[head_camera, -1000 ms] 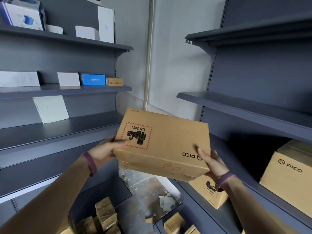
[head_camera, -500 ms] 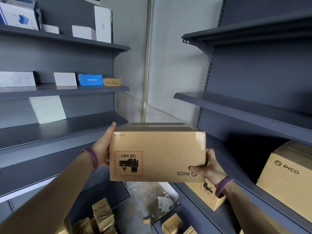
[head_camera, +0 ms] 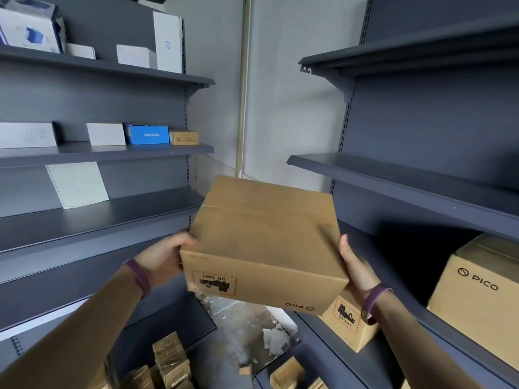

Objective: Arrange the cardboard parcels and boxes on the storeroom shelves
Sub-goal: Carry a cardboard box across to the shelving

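Showing its top now, cardboard box (head_camera: 266, 237) between left hand (head_camera: 161, 258) and right hand (head_camera: 355, 266).

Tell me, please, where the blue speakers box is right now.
In the head view, the blue speakers box sits on the left rack's second visible shelf down, between a white box and a small brown carton.

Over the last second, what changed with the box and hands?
The cardboard box rolled toward the person: its UN 3481 label went from facing up to the near side, and the taped top now shows. The left hand and right hand kept hold at its sides. The shelves and the PICO box are unchanged.
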Demonstrator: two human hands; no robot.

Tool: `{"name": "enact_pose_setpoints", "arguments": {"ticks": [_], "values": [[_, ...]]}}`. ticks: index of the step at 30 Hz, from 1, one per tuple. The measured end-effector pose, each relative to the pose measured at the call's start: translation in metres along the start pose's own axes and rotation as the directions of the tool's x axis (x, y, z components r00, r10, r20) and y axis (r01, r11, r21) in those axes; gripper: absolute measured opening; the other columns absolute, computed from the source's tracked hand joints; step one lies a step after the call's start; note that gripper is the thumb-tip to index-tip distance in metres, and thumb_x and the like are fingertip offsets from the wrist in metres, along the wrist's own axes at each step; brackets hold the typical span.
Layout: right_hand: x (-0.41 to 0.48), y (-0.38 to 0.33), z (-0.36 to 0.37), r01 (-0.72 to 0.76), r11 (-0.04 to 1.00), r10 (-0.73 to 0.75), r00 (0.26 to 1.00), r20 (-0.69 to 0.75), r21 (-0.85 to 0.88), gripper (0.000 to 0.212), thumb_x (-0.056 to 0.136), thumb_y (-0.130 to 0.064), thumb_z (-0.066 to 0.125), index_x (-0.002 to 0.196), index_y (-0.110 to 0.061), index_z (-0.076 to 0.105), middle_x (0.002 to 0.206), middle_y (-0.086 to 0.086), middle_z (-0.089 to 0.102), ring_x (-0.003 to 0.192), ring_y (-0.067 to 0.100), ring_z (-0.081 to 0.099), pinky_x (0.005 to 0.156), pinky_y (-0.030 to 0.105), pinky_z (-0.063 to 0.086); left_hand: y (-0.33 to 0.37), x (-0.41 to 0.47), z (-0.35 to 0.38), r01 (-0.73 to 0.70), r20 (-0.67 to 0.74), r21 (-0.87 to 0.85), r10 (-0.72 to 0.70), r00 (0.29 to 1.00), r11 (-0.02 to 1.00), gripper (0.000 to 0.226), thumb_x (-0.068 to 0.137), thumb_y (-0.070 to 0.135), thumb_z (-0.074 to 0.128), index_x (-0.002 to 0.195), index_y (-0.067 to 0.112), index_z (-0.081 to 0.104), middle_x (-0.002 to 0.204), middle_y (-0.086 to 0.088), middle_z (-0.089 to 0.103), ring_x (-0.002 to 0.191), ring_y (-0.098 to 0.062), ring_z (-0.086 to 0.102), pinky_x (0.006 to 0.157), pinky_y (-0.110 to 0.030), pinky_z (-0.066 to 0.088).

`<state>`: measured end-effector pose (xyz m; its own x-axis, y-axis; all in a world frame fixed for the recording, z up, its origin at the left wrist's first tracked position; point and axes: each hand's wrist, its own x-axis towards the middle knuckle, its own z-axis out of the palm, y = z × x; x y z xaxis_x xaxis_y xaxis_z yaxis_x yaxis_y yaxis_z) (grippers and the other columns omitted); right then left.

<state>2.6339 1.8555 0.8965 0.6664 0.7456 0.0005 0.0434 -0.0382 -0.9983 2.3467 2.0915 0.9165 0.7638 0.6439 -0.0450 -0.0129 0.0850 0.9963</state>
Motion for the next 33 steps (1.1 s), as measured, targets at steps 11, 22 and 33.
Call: {"name": "enact_pose_setpoints", "arguments": {"ticks": [11, 22, 33], "values": [[-0.007, 0.007, 0.004, 0.155, 0.981, -0.16, 0.987, -0.031, -0.115, 0.059, 0.073, 0.015, 0.077, 0.113, -0.01, 0.043, 0.105, 0.001, 0.056, 0.089, 0.015, 0.058, 0.065, 0.017, 0.051, 0.009, 0.007, 0.007, 0.103, -0.14, 0.171, -0.079, 0.987, 0.98, 0.115, 0.04, 0.101, 0.06, 0.126, 0.026, 0.064, 0.111, -0.003, 0.076, 0.109, -0.025, 0.069, 0.101, -0.045, 0.049], [-0.015, 0.022, 0.024, 0.279, 0.933, -0.321, 0.931, -0.175, -0.228, 0.058, 0.073, 0.026, 0.065, 0.092, -0.021, 0.037, 0.102, -0.007, 0.05, 0.091, 0.001, 0.049, 0.067, 0.002, 0.042, 0.026, -0.003, 0.02, 0.128, -0.163, -0.053, -0.135, 0.977, 0.99, 0.145, 0.028, 0.104, 0.056, 0.151, 0.03, 0.037, 0.145, -0.012, 0.051, 0.129, -0.039, 0.052, 0.092, -0.064, 0.05], [-0.013, 0.045, 0.029, 0.281, 0.929, -0.339, 0.907, -0.249, -0.242, 0.057, 0.081, 0.013, 0.069, 0.121, -0.015, 0.039, 0.12, -0.009, 0.048, 0.117, 0.018, 0.047, 0.094, 0.028, 0.039, 0.018, -0.003, 0.013, 0.126, -0.134, -0.273, -0.167, 0.977, 0.954, 0.093, 0.065, 0.062, 0.072, 0.141, 0.012, 0.05, 0.133, -0.019, 0.058, 0.118, -0.042, 0.058, 0.092, -0.061, 0.05]]}}
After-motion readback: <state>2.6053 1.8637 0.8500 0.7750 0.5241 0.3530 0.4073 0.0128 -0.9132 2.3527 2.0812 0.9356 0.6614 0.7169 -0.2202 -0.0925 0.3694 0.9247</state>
